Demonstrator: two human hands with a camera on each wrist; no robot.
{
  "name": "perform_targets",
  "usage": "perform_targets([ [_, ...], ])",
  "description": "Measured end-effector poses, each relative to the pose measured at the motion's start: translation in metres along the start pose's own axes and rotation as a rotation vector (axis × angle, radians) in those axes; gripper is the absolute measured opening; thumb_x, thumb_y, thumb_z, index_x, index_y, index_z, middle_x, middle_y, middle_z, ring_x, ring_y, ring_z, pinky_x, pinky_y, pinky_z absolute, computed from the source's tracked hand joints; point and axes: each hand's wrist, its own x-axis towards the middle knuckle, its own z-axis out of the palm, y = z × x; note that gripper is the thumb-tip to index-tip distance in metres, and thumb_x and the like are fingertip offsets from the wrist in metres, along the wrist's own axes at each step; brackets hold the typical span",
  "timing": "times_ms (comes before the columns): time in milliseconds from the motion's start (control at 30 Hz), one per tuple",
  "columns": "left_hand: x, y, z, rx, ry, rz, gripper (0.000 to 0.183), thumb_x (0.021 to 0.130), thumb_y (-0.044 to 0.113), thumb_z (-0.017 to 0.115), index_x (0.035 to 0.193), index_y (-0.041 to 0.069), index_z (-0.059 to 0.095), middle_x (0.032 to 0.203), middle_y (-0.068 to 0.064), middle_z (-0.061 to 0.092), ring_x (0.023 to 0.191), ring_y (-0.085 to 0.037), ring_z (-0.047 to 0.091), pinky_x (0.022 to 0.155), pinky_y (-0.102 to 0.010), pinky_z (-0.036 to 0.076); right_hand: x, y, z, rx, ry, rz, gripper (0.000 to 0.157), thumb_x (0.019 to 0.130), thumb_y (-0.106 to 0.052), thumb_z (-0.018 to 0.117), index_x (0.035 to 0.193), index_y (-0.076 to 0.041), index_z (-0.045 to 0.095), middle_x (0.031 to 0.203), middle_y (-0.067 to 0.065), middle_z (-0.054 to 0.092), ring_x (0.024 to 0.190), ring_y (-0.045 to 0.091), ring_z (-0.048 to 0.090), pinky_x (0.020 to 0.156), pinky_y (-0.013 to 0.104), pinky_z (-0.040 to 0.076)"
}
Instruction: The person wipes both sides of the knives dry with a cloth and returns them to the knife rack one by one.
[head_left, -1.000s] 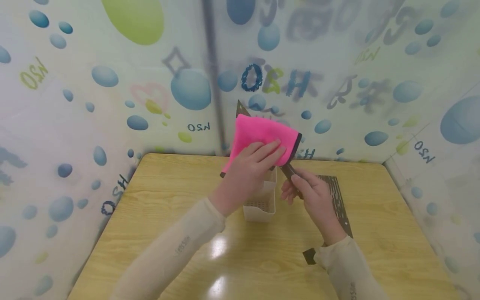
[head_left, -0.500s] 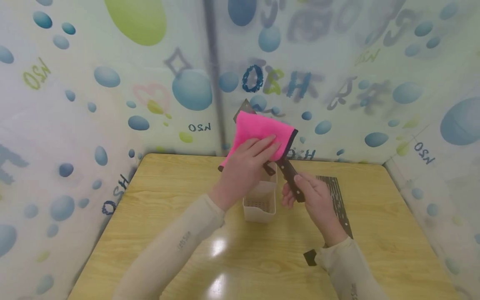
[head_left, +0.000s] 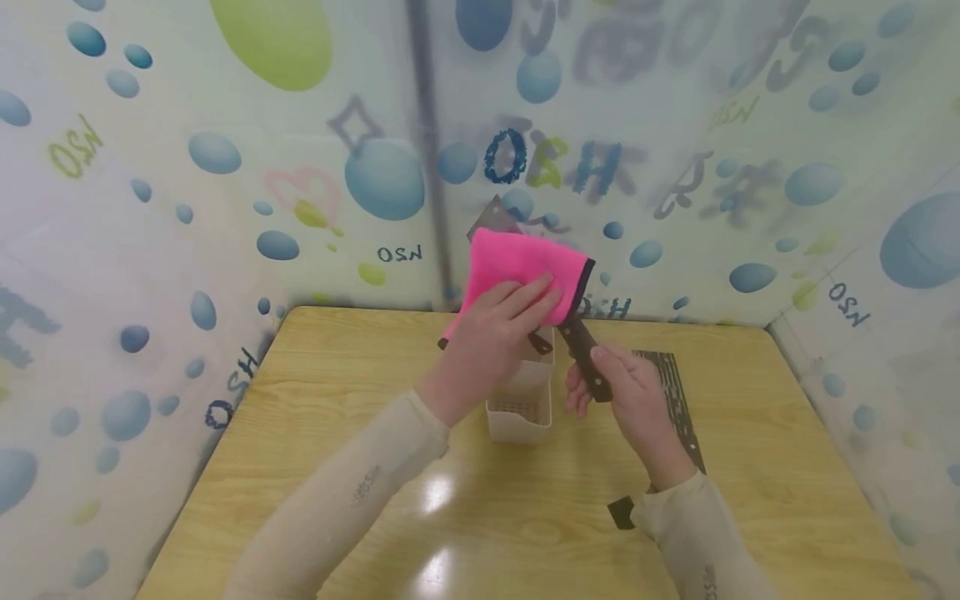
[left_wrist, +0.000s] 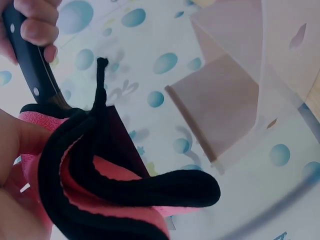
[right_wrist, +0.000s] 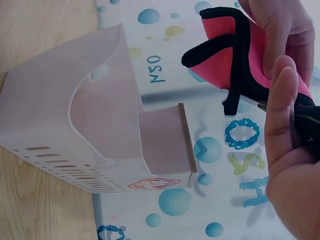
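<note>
My right hand (head_left: 633, 392) grips the black riveted handle (head_left: 585, 358) of a knife, held up over the back of the table. A pink cloth (head_left: 525, 258) with black edging lies folded around the blade, and my left hand (head_left: 498, 329) pinches it there, fingers spread over the front. Past the cloth's upper edge shows the blade's squared end (head_left: 495, 218); the rest is covered. In the left wrist view the cloth (left_wrist: 125, 205) doubles over the dark blade, a black loop hanging loose. The right wrist view shows the left thumb pressing the cloth (right_wrist: 217, 70).
Below the hands stands a pale plastic holder (head_left: 519, 429) with slotted sides, its open compartments partly hidden by the left arm. A dark, streaked flat blade (head_left: 678, 408) lies on the wooden table (head_left: 360, 367) under the right forearm. Patterned walls enclose the back and sides.
The knife has turned, so more of the blade's flat end shows above the cloth. The left hand and cloth have shifted slightly left; the right hand keeps its grip on the handle.
</note>
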Motion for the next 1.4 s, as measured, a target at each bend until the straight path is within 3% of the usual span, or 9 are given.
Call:
perform_targets([
  [233,-0.008,0.009,0.002,-0.011,-0.009,0.039,0.062,0.085,0.011,0.086,0.143,0.010,0.063,0.147,-0.006,0.061,0.128,-0.022,0.061,0.115,-0.031,0.044,0.000,-0.001,-0.001,-0.009,0.021,0.033,0.047,0.112,-0.023,0.040,0.097,0.014,0.064,0.076,0.007,0.068,0.060,0.018,0.070,0.053,0.036,0.061],
  [400,-0.009,0.007,0.002,-0.004,0.022,0.022,0.058,0.087,0.008,0.083,0.142,0.010,0.064,0.145,-0.006,0.063,0.126,-0.023,0.062,0.114,-0.030,0.045,0.000,-0.003,-0.002,-0.037,0.011,0.026,0.046,0.112,-0.023,0.040,0.095,0.012,0.065,0.073,0.008,0.067,0.057,0.019,0.068,0.052,0.038,0.059],
  [567,-0.007,-0.004,0.001,0.010,0.027,-0.004,0.053,0.091,0.007,0.078,0.142,0.010,0.064,0.143,-0.007,0.064,0.122,-0.025,0.063,0.111,-0.030,0.048,-0.001,-0.004,-0.003,-0.062,-0.002,0.010,0.043,0.111,-0.020,0.040,0.094,0.009,0.067,0.067,0.009,0.066,0.052,0.021,0.065,0.047,0.038,0.056],
  [733,-0.004,-0.014,-0.001,-0.018,0.001,-0.051,0.060,0.086,0.007,0.083,0.143,0.010,0.063,0.145,-0.008,0.063,0.122,-0.026,0.063,0.110,-0.031,0.049,-0.003,-0.004,-0.004,-0.065,-0.026,0.004,0.042,0.111,-0.020,0.042,0.095,0.008,0.068,0.065,0.009,0.066,0.051,0.021,0.064,0.046,0.036,0.055],
  [1033,0.000,-0.022,-0.007,-0.098,-0.081,-0.140,0.060,0.089,-0.001,0.078,0.145,0.011,0.061,0.147,-0.007,0.061,0.124,-0.026,0.061,0.110,-0.032,0.049,-0.003,-0.004,-0.003,-0.062,-0.053,0.017,0.044,0.112,-0.022,0.042,0.089,0.008,0.066,0.066,0.008,0.066,0.051,0.020,0.063,0.048,0.035,0.056],
  [1400,-0.003,-0.009,0.002,-0.076,-0.082,-0.060,0.057,0.090,0.000,0.077,0.144,0.009,0.061,0.146,-0.009,0.061,0.123,-0.026,0.063,0.110,-0.033,0.049,-0.001,0.001,-0.005,-0.077,-0.015,0.022,0.044,0.112,-0.022,0.040,0.100,0.010,0.068,0.068,0.009,0.066,0.052,0.021,0.065,0.048,0.037,0.056],
])
